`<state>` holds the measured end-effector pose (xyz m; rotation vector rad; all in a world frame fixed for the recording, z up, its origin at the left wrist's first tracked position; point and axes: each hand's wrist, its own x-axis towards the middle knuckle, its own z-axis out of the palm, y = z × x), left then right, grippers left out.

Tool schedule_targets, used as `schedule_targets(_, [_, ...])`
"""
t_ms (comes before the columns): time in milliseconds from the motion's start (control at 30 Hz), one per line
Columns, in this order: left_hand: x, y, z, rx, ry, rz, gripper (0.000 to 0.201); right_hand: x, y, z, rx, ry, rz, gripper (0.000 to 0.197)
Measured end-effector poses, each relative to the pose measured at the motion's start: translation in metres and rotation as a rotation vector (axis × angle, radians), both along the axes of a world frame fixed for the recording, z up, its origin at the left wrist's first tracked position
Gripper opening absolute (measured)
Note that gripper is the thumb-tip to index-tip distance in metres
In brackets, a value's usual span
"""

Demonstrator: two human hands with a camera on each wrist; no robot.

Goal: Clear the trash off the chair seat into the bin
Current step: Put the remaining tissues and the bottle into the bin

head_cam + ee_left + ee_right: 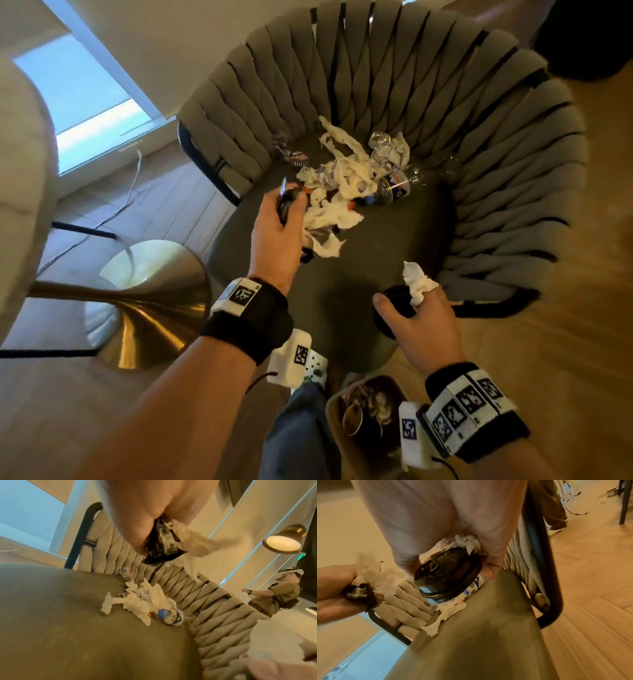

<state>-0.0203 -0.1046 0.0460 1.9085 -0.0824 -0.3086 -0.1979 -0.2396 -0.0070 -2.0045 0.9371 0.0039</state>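
Pinching a dark wrapper (161, 545) and white tissue, the left hand (274, 236) hovered at frame centre; the right hand (421, 325) clutched a black lid (447, 574) plus tissue. Tissue heap (339, 185), bottle (397, 186), wrappers remained on the chair seat (359, 281), upper centre. Bin (370, 411), lower centre, partly filled: task roughly midway.

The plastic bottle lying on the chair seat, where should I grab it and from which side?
Grip the plastic bottle around its labelled middle, coming from above. It lies on its side on the seat, cap end among the tissues, so the body is likely the clearest part.
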Motion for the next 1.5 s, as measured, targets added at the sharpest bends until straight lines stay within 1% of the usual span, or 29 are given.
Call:
schedule_targets(67, [-0.038,0.012,0.004,0.061,0.025,-0.087,0.033,-0.030,0.006,0.007,-0.021,-0.008,0.027,0.058])
schedule_targets(133, [-0.078,0.024,0.004,0.128,0.045,-0.142,0.020,-0.061,0.012,0.011,-0.057,-0.014,0.047,0.056])
schedule_targets(200, [-0.120,0.036,0.008,0.132,0.081,-0.169,0.008,-0.092,0.019,0.017,-0.056,-0.004,0.056,0.055])
schedule_targets(267, [-0.162,0.047,0.012,0.094,0.148,-0.176,0.009,-0.124,0.024,0.023,-0.045,-0.009,0.078,0.051])
schedule_targets(300, [-0.183,0.053,0.010,0.086,0.205,-0.167,0.013,-0.140,0.026,0.025,-0.035,-0.012,0.079,0.048])
schedule_targets(367, [-0.224,0.062,-0.001,0.108,0.300,-0.159,0.021,-0.171,0.031,0.021,0.002,0.013,0.083,0.046])
schedule_targets(400, [-0.243,0.067,-0.011,0.149,0.317,-0.174,0.021,-0.186,0.034,0.013,0.028,0.053,0.086,0.049])
schedule_targets(500, [-0.290,0.077,-0.049,0.305,0.365,-0.215,0.017,-0.222,0.046,-0.021,0.126,0.212,0.084,0.068])
schedule_targets(533, [-0.301,0.081,-0.065,0.331,0.395,-0.211,0.016,-0.229,0.050,-0.034,0.161,0.257,0.080,0.069])
schedule_targets(600, [-0.320,0.088,-0.100,0.364,0.467,-0.201,0.017,-0.239,0.058,-0.064,0.195,0.354,0.088,0.065])
schedule_targets(667, [-0.334,0.092,-0.141,0.393,0.534,-0.216,0.027,-0.242,0.066,-0.102,0.165,0.465,0.129,0.066])
schedule_targets(733, [-0.342,0.090,-0.183,0.390,0.598,-0.215,0.037,-0.238,0.073,-0.148,0.101,0.579,0.187,0.072])
schedule_targets(767, [-0.344,0.088,-0.204,0.385,0.630,-0.210,0.045,-0.236,0.076,-0.173,0.069,0.621,0.207,0.075])
schedule_targets(833, [-0.346,0.083,-0.243,0.433,0.693,-0.224,0.065,-0.232,0.083,-0.216,0.034,0.671,0.228,0.083])
schedule_targets(867, [-0.346,0.079,-0.260,0.464,0.726,-0.236,0.071,-0.229,0.086,-0.234,0.018,0.681,0.229,0.087])
schedule_targets(967, [-0.344,0.069,-0.295,0.491,0.823,-0.243,0.085,-0.226,0.089,-0.273,0.046,0.711,0.254,0.094])
schedule_targets(1033, [-0.342,0.067,-0.305,0.519,0.832,-0.274,0.096,-0.224,0.085,-0.282,0.085,0.715,0.277,0.093])
schedule_targets(1067, [-0.340,0.067,-0.307,0.529,0.825,-0.298,0.097,-0.222,0.082,-0.279,0.104,0.693,0.284,0.088])
schedule_targets(1133, [-0.336,0.070,-0.301,0.562,0.797,-0.339,0.091,-0.218,0.073,-0.264,0.142,0.623,0.275,0.069])
schedule_targets(1200, [-0.332,0.071,-0.281,0.593,0.732,-0.386,0.082,-0.215,0.065,-0.237,0.163,0.562,0.256,0.044])
schedule_targets(1233, [-0.329,0.072,-0.267,0.610,0.698,-0.417,0.074,-0.213,0.061,-0.222,0.172,0.531,0.242,0.036])
schedule_targets(1333, [-0.312,0.071,-0.215,0.621,0.565,-0.433,0.038,-0.201,0.048,-0.167,0.221,0.437,0.195,0.027])
schedule_targets(1367, [-0.304,0.070,-0.195,0.599,0.528,-0.416,0.033,-0.192,0.043,-0.147,0.252,0.406,0.172,0.025])
schedule_targets(1433, [-0.280,0.067,-0.156,0.532,0.447,-0.375,0.029,-0.171,0.033,-0.106,0.285,0.320,0.118,0.019])
schedule_targets(1500, [-0.247,0.062,-0.123,0.465,0.361,-0.327,0.027,-0.143,0.023,-0.067,0.286,0.216,0.080,0.019])
